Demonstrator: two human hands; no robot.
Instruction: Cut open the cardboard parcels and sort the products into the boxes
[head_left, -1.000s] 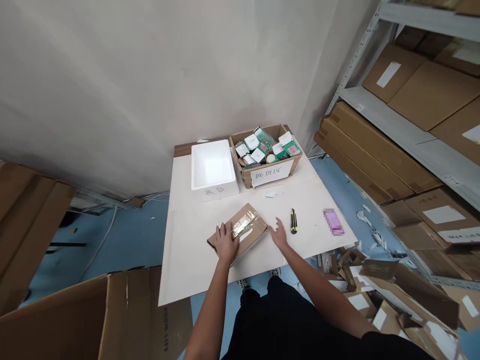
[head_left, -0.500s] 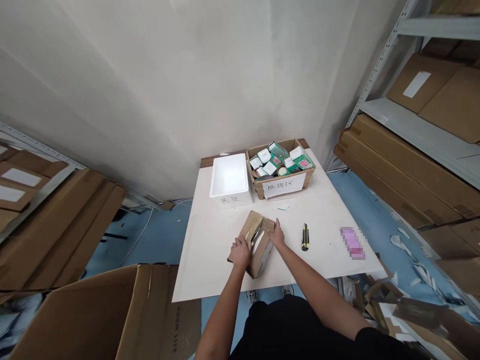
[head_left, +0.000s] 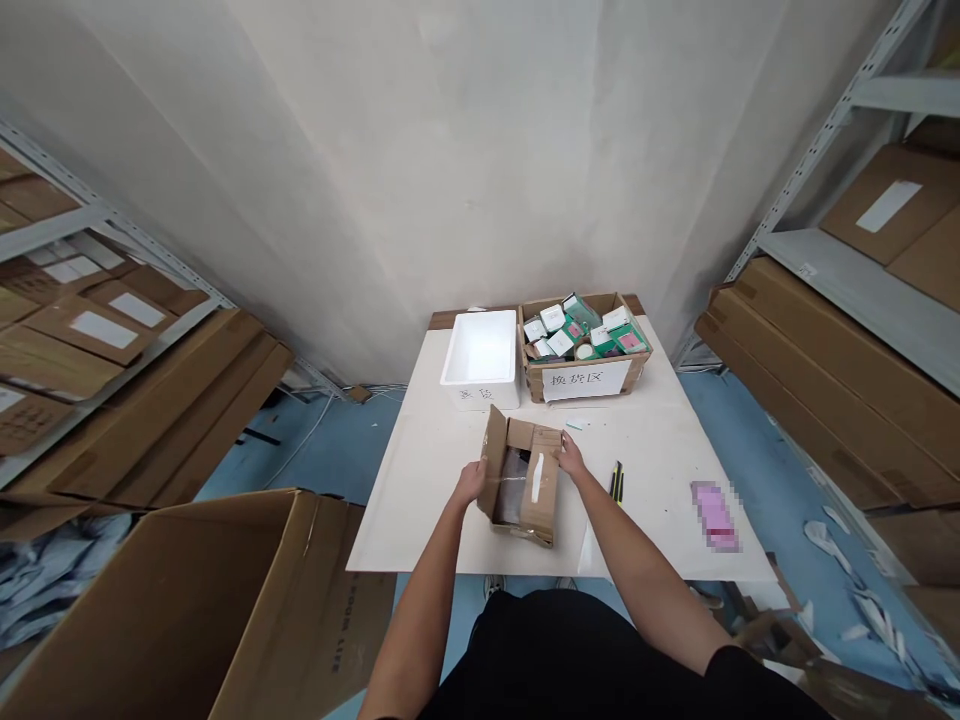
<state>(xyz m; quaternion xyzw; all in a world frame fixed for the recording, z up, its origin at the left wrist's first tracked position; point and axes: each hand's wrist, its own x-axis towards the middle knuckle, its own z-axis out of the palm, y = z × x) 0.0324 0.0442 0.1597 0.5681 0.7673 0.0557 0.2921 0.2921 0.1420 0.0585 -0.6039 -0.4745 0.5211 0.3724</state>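
A small cardboard box (head_left: 545,480) stands on the white table (head_left: 420,500) with its flaps parted. Through the opening something in clear plastic (head_left: 513,488) shows, with a dark bit near its top; its kind I cannot make out. My left hand (head_left: 472,481) grips the raised left flap of the box. At the upper right corner, my right hand (head_left: 571,454) holds the right flap. A yellow and black utility knife (head_left: 616,483) lies to the right of my right hand.
A white foam box (head_left: 480,392) and a carton (head_left: 637,378) of green and white small boxes stand at the table's back. A pixelated pink item (head_left: 715,517) lies at right. A large open carton (head_left: 322,590) is at lower left; loaded shelves flank both sides.
The small box has been opened: its flaps are now spread and the inside shows. My left hand has shifted from its top to the left flap. The view has tilted and shifted slightly.
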